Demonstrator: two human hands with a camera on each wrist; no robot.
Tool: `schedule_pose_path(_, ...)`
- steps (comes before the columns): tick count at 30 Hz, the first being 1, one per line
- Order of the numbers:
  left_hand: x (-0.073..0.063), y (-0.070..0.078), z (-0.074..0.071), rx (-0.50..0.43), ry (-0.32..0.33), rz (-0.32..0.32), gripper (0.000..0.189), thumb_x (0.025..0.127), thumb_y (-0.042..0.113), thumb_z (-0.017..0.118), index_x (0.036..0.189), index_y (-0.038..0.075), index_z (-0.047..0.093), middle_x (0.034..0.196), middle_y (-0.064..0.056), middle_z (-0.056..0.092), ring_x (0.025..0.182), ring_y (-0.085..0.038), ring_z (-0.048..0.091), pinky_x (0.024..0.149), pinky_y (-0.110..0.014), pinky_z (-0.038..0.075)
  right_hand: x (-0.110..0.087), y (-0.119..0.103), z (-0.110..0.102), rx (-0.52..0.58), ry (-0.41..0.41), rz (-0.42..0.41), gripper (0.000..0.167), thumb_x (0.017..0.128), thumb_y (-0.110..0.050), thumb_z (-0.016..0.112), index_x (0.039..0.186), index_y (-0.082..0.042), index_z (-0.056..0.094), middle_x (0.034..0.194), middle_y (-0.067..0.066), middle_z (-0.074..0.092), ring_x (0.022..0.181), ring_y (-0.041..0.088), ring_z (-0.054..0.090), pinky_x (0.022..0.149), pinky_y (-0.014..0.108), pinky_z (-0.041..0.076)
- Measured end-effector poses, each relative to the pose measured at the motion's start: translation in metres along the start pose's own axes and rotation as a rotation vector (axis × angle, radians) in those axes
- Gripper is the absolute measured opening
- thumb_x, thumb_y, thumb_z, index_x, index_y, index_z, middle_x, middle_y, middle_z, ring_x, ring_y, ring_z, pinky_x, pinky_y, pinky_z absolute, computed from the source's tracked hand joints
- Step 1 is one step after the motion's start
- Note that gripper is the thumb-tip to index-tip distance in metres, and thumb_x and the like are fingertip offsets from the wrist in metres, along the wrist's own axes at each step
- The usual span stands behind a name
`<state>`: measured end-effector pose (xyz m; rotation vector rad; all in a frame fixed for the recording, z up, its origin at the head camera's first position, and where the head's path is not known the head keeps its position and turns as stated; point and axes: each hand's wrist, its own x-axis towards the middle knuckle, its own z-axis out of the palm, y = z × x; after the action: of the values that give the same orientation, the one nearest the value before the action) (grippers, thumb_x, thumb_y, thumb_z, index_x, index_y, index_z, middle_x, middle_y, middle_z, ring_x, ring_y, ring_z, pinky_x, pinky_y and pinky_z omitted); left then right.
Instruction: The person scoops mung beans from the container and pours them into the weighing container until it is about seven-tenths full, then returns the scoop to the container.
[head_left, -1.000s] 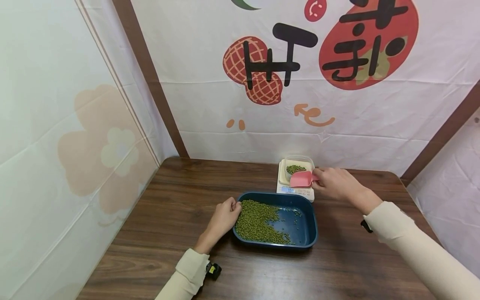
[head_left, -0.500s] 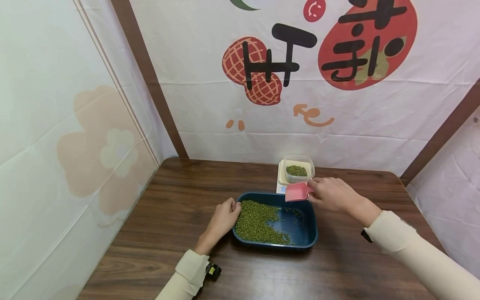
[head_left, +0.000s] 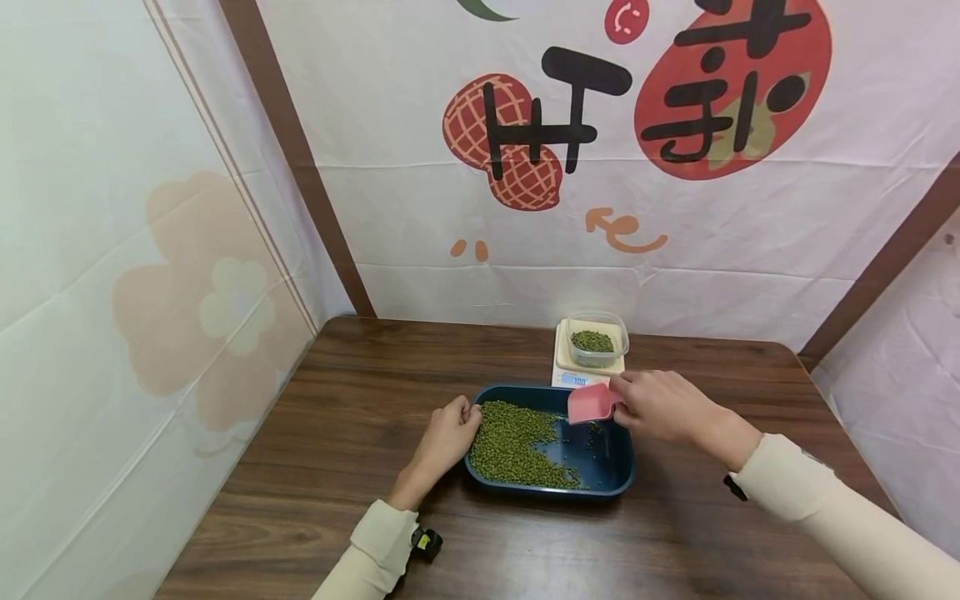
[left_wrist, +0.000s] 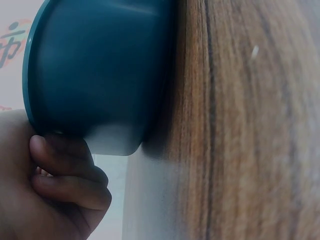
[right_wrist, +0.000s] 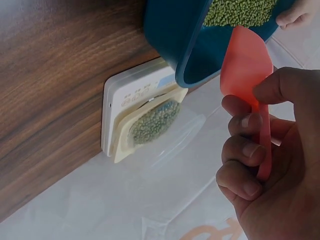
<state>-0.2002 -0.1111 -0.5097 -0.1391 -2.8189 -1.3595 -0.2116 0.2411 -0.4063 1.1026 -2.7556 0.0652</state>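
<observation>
My right hand [head_left: 660, 406] grips the handle of a pink scoop [head_left: 591, 403], which hangs over the right part of a dark blue plastic tub [head_left: 555, 492]. Green mung beans [head_left: 510, 446] cover the tub's left side, with a few strays on its bare floor. At the left rim my left hand [head_left: 448, 433] holds the tub, its fingers curled in the left wrist view. Behind the tub, a clear plastic container [head_left: 597, 358] with some mung beans stands on a white kitchen scale [right_wrist: 120, 92] with a lit display.
A dark wooden table [head_left: 337, 467] bears everything. White printed cloth [head_left: 450, 300] hangs right behind its far edge, and more cloth [head_left: 217, 367] lines the left side. The scale stands close against the tub's far rim.
The right hand has brought the pink scoop from the container on the scale back toward me, over the tub. More of the container and scale now shows. The left hand has stayed put.
</observation>
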Motion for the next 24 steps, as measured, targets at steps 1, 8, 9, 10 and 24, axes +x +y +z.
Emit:
schedule_pose_path(1, 0.000, 0.000, 0.000, 0.000, 0.002, 0.000, 0.035, 0.112, 0.026, 0.051, 0.081, 0.014, 0.043, 0.063, 0.004, 0.038, 0.053, -0.011, 0.035, 0.053, -0.024, 0.032, -0.001, -0.001, 0.000, -0.002, 0.002, -0.005, 0.022, 0.091, -0.017, 0.076, 0.083, -0.017, 0.055, 0.070, -0.009, 0.045, 0.057, 0.006, 0.037, 0.052, 0.026, 0.030)
schedule_pose_path(8, 0.000, 0.000, 0.000, -0.004, 0.004, -0.002, 0.035, 0.112, 0.026, 0.051, 0.080, 0.014, 0.044, 0.063, 0.004, 0.038, 0.052, -0.012, 0.035, 0.053, -0.025, 0.033, -0.006, -0.009, 0.003, -0.001, 0.002, -0.026, 0.023, 0.089, -0.016, 0.075, 0.080, -0.018, 0.055, 0.068, -0.010, 0.043, 0.056, 0.004, 0.035, 0.051, 0.024, 0.029)
schedule_pose_path(9, 0.000, 0.000, 0.000, -0.004, 0.004, -0.002, 0.035, 0.112, 0.026, 0.051, 0.080, 0.014, 0.043, 0.063, 0.004, 0.038, 0.052, -0.012, 0.035, 0.053, -0.025, 0.033, -0.006, -0.010, 0.003, 0.003, -0.005, -0.024, 0.022, 0.089, -0.016, 0.075, 0.080, -0.018, 0.055, 0.068, -0.010, 0.043, 0.057, 0.004, 0.035, 0.051, 0.024, 0.029)
schedule_pose_path(10, 0.000, -0.001, 0.000, -0.005, 0.004, -0.002, 0.035, 0.112, 0.026, 0.051, 0.080, 0.014, 0.043, 0.063, 0.004, 0.038, 0.052, -0.012, 0.035, 0.053, -0.025, 0.033, -0.007, -0.011, 0.004, 0.008, -0.012, -0.022, 0.021, 0.089, -0.016, 0.075, 0.080, -0.019, 0.056, 0.069, -0.011, 0.044, 0.057, 0.004, 0.036, 0.051, 0.024, 0.029)
schedule_pose_path(24, -0.001, 0.000, 0.000, 0.011, 0.007, -0.003, 0.035, 0.112, 0.026, 0.051, 0.081, 0.014, 0.044, 0.063, 0.004, 0.038, 0.053, -0.012, 0.036, 0.054, -0.025, 0.033, -0.016, -0.020, 0.014, 0.059, -0.122, -0.020, 0.014, 0.088, -0.017, 0.075, 0.082, -0.019, 0.063, 0.072, -0.009, 0.050, 0.060, 0.006, 0.037, 0.053, 0.025, 0.030)
